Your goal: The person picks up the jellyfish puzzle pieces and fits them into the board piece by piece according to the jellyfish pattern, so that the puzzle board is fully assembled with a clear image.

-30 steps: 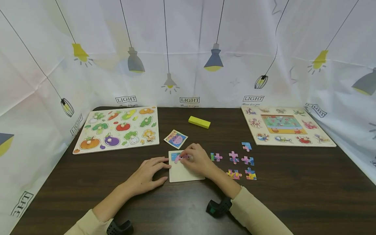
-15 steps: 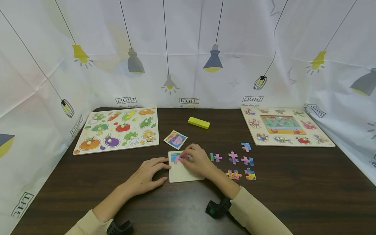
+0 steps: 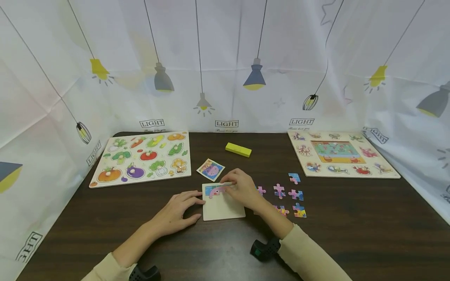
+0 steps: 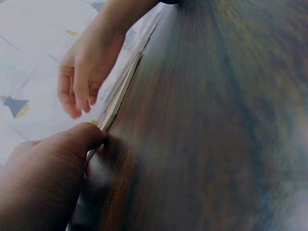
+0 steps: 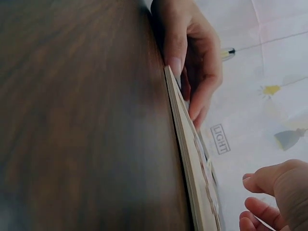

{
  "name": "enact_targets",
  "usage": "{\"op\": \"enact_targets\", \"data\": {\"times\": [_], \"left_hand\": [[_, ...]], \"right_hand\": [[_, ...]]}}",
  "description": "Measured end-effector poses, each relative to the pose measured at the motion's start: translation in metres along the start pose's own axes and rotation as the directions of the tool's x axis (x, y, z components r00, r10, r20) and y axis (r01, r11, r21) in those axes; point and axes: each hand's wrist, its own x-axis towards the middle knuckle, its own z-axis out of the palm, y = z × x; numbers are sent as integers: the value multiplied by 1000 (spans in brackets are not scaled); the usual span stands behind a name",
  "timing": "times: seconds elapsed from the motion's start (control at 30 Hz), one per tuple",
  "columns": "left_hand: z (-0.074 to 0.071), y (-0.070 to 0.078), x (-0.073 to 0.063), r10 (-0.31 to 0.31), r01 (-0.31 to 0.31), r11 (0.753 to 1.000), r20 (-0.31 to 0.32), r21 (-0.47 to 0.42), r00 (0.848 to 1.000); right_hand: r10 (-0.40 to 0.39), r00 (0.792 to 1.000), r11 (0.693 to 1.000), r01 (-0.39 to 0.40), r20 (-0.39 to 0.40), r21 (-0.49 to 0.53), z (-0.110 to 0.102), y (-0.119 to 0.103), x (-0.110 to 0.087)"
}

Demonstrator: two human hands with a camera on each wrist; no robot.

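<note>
A small pale puzzle board [image 3: 223,208] lies flat on the dark table, with joined blue and pink jigsaw pieces [image 3: 213,191] along its far side. My left hand [image 3: 177,212] rests at the board's left edge, fingers extended and thumb near the close corner. Above the far right part of the board hovers my right hand [image 3: 242,191], its fingers loosely bent; part of the pieces is hidden under it. In the left wrist view the right hand [image 4: 89,72] hangs clear of the board. Nothing shows between thumb and fingers of that hand [image 5: 276,192] in the right wrist view.
Several loose jigsaw pieces [image 3: 279,191] lie right of the board, some partly behind the right arm. Beyond it are a square picture card [image 3: 211,169] and a yellow block [image 3: 238,150]. A vegetable puzzle board [image 3: 140,156] stands back left, a sea-animal puzzle board [image 3: 337,169] back right.
My right hand has come off the pieces and shifted slightly right and away, uncovering more of the pink piece. The left hand stays at the board's edge. The head view has tilted a little.
</note>
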Motion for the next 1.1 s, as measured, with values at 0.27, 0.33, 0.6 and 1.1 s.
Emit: {"op": "enact_targets", "data": {"times": [0.27,0.33,0.6,1.1], "left_hand": [[1,0,0,3,-3,1000,-2,-4,1000],[0,0,0,2,-2,1000,-3,-6,1000],[0,1,0,5,-5,1000,-3,-3,1000],[0,0,0,12,-12,1000,-10,-5,1000]], "right_hand": [[23,999,1000,-23,23,-6,-25,16,-9],[20,1000,1000,-20,14,-18,-32,20,-11],[55,998,996,-56,-12,-69,-59,35,-21],[99,994,981,-105,-45,-160,-96,69,-36]]}}
